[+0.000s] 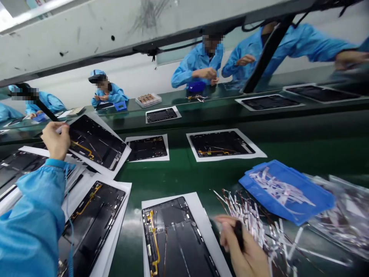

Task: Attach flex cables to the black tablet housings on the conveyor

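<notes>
Head view. Left hand [54, 140] at the corner of a black panel [96, 142], fingers curled in a pinch on something small and pale, too hidden to name. Right hand [243, 246] low in the frame, fingers clenched around a small black item [238, 232]. Just past those fingertips, a heap of ribbon strips [248, 219] with copper-coloured ends.

Six black panels in all on white paper along the green belt [302, 150]. Four with a yellow strip already in place: the one under the left fingers, a second [92, 219] just below them, a third [173, 238] just left of the right fingers, and a fourth [220, 144] well ahead of the right fingers. A fifth [147, 148], ahead of the left fingers, with no clear yellow strip. A sixth [17, 165], left of the left fingers, partly behind the blue sleeve [31, 215], its strip impossible to make out.

Still loose beside the right fingers: the heap, too tangled to count, plus one blue tray [285, 190] of white strips and one clear bag [343, 215] of more strips. Well beyond the fingers, across the belt, three more panels [268, 102], one clear tray of small parts [148, 100], and four co-workers [198, 65] in blue gowns.
</notes>
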`<state>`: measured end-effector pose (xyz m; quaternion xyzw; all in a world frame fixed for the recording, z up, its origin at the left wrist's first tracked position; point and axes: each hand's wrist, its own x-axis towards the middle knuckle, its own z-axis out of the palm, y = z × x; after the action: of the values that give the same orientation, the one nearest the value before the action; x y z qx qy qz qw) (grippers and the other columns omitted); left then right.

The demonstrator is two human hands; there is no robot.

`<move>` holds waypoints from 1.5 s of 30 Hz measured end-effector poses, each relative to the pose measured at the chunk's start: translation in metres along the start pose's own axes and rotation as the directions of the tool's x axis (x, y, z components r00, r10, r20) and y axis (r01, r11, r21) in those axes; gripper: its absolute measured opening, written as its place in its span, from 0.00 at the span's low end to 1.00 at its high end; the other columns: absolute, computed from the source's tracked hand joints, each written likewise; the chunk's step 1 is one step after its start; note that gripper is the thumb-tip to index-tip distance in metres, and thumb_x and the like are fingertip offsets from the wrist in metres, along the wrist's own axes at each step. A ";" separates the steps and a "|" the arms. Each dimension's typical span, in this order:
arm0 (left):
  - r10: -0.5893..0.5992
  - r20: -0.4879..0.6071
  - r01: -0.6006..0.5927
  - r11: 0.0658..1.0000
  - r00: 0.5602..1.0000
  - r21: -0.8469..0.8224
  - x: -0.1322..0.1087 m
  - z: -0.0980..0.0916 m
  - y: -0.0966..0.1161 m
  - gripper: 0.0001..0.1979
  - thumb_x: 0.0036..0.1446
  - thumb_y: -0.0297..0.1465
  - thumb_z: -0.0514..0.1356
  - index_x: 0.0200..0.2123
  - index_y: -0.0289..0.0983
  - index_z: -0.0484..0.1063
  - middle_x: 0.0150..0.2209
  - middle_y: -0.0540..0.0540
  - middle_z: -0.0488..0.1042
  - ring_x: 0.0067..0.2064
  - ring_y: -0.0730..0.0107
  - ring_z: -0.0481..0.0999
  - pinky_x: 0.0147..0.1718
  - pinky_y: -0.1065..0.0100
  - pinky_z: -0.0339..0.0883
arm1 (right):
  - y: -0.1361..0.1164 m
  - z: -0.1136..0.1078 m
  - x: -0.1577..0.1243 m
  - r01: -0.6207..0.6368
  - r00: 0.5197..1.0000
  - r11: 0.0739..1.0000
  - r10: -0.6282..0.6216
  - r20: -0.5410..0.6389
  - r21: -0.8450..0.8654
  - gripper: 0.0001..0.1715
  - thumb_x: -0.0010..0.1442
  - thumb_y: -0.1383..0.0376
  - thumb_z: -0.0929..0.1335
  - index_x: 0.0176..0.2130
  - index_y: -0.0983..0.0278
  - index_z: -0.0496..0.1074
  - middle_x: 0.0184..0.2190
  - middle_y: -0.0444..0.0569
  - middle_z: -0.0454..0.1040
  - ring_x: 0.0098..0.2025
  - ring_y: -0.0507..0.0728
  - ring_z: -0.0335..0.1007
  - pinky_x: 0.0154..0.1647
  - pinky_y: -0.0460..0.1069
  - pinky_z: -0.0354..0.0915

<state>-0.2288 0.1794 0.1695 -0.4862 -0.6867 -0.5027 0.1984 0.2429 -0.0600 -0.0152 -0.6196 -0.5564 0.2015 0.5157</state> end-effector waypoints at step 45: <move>-0.664 0.288 0.722 0.654 0.690 -0.224 -0.109 0.104 -0.043 0.18 0.65 0.36 0.61 0.55 0.36 0.69 0.55 0.40 0.71 0.52 0.57 0.74 0.49 0.52 0.72 | -0.133 -0.025 0.200 0.196 0.933 0.789 -0.332 -0.136 -0.583 0.11 0.51 0.58 0.65 0.25 0.58 0.58 0.19 0.40 0.62 0.22 0.53 0.58 0.28 0.49 0.54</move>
<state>-0.1948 0.2189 0.0218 -0.2546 -0.7442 -0.5981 -0.1538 0.2593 0.0895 0.1737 -0.6778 -0.6084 -0.1185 0.3955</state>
